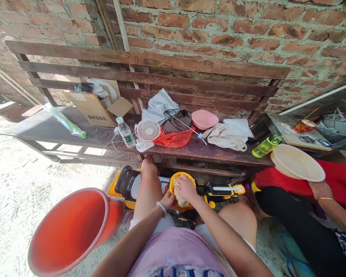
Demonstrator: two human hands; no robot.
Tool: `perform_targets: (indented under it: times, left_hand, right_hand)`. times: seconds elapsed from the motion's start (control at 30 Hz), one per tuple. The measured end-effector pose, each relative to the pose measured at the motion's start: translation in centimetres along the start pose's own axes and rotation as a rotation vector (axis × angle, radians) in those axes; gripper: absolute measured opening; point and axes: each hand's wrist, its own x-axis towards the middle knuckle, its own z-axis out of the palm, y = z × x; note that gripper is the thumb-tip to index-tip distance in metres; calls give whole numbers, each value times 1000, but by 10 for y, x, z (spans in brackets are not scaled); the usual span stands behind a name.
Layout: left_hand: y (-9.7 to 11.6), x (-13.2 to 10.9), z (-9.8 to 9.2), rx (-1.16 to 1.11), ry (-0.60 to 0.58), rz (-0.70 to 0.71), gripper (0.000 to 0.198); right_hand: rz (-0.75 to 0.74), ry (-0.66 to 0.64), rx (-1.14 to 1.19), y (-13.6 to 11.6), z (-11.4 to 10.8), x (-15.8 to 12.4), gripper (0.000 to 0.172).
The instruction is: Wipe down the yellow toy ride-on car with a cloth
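Note:
A yellow toy steering wheel point(172, 184) sits between my knees on a yellow, black and grey ride-on toy vehicle point(123, 181). My right hand point(187, 188) is closed on a pale cream cloth point(179, 199), pressed against the wheel. With its fingers curled at the wheel's left lower rim, my left hand point(167, 200) holds the wheel steady in view; a beaded bracelet circles that wrist. Part of the wheel is hidden under the cloth and my right hand. The toy's black and yellow arm point(225, 189) extends to the right.
A large red bucket point(66, 231) stands at my left. Ahead, a dark wooden bench point(118, 148) bears a cardboard box point(89, 107), bottle point(126, 132), white fan point(148, 130), pink bowl point(204, 119) and bags. At right, another person's hand point(320, 189) touches a cream basin point(298, 163).

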Motion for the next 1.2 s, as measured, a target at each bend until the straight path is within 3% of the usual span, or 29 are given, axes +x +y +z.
perform_targets:
  times: [0.1, 0.27, 0.43, 0.57, 0.67, 0.8, 0.93, 1.13, 1.2]
  left_hand:
    - [5, -4, -1, 43, 5, -37, 9]
    - [6, -6, -1, 69, 22, -26, 17]
    - [4, -4, -3, 62, 23, -7, 24]
    - [2, -1, -3, 23, 17, 25, 25]
    - [1, 3, -1, -6, 52, 27, 29]
    - [1, 5, 0, -33, 65, 21, 32]
    - [3, 2, -1, -48, 25, 10, 31]
    - [8, 4, 0, -174, 10, -45, 14]
    - [10, 4, 0, -212, -23, -84, 25]
  right_hand:
    - [85, 72, 10, 5, -10, 22, 50]
    - [-28, -82, -119, 4, -7, 39, 51]
    - [-36, -81, -165, 23, -11, 40, 49]
    - [-33, -86, -274, 49, -17, 25, 49]
    - [8, -103, -326, 53, -18, 11, 50]
    - [124, -144, -328, 42, -18, 0, 51]
    - [187, -196, -335, 33, -13, -18, 41]
    - [96, -209, -294, 16, 11, -67, 41]
    - [34, -225, -250, 3, 16, -74, 40]
